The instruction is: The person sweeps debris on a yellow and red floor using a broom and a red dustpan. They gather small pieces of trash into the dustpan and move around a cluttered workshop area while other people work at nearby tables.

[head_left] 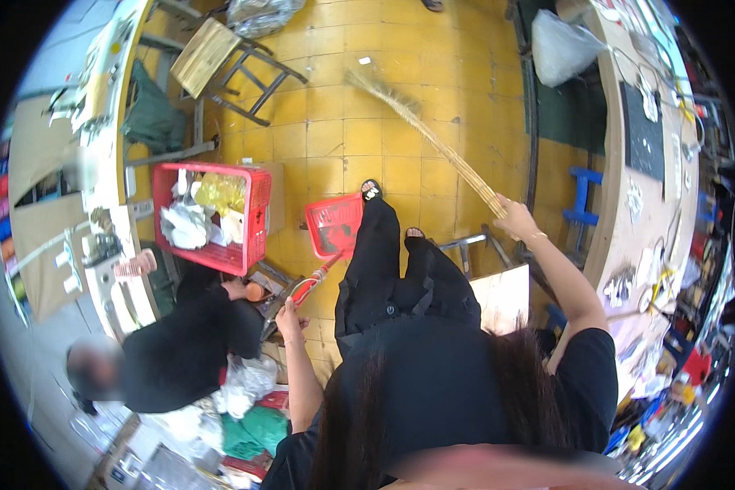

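Your right hand (516, 219) grips the straw broom (420, 126), left hand (289, 312) grips the red plastic long-handled dustpan (333, 224): bristles sweep well beyond the pan's mouth, so debris may scatter w/ a hard stroke.

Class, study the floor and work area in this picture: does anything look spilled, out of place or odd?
A small pale scrap lies alone on the yellow floor beyond the broom. Bags and rags sit heaped on the floor by the seated person.
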{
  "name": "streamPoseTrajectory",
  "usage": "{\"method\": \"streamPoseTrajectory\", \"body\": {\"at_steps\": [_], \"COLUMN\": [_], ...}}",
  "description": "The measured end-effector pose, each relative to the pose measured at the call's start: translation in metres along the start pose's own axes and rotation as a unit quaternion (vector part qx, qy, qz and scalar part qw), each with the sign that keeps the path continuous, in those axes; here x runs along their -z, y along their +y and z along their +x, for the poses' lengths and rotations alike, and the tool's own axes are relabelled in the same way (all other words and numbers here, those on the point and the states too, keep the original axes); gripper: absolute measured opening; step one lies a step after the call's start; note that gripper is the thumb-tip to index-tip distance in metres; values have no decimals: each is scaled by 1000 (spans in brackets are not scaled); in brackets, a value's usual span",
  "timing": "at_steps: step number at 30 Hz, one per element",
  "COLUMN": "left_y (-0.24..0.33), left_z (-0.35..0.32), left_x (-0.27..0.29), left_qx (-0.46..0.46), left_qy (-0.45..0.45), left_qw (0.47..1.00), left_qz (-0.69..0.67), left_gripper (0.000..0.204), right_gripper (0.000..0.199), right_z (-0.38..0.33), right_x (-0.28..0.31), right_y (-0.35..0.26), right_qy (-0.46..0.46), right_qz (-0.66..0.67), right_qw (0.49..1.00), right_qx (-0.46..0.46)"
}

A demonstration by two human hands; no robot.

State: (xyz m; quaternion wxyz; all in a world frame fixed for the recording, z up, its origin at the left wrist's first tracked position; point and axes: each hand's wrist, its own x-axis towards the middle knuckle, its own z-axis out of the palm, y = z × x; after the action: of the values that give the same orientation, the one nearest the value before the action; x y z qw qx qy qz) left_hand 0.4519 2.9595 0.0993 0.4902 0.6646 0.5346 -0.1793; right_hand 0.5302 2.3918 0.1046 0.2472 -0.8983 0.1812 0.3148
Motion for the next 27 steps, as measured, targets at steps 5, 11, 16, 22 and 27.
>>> {"method": "streamPoseTrajectory", "body": {"at_steps": [5,11,16,22,27], "left_y": [64,117,149,214,275], "left_z": [47,110,159,159,155], "left_x": [-10,-24,-29,-81,-114], "left_qx": [19,-23,-21,-113,-84], "left_qy": [-61,-102,-179,-193,-183], "left_qw": [997,981,966,932,928], "left_qz": [48,161,185,283,313], "left_gripper": [36,34,31,33,33], "right_gripper": [51,39,11,30,49], "right_z": [-71,-3,49,-18,-144], "right_x": [126,156,157,80,-61], "right_y": [13,14,21,76,53], "right_qy": [-158,-86,18,153,126], "right_qz": [149,-310,-332,-203,22], "right_qw": [958,945,939,939,888], "right_qx": [-188,-59,-94,-233,-442]}}
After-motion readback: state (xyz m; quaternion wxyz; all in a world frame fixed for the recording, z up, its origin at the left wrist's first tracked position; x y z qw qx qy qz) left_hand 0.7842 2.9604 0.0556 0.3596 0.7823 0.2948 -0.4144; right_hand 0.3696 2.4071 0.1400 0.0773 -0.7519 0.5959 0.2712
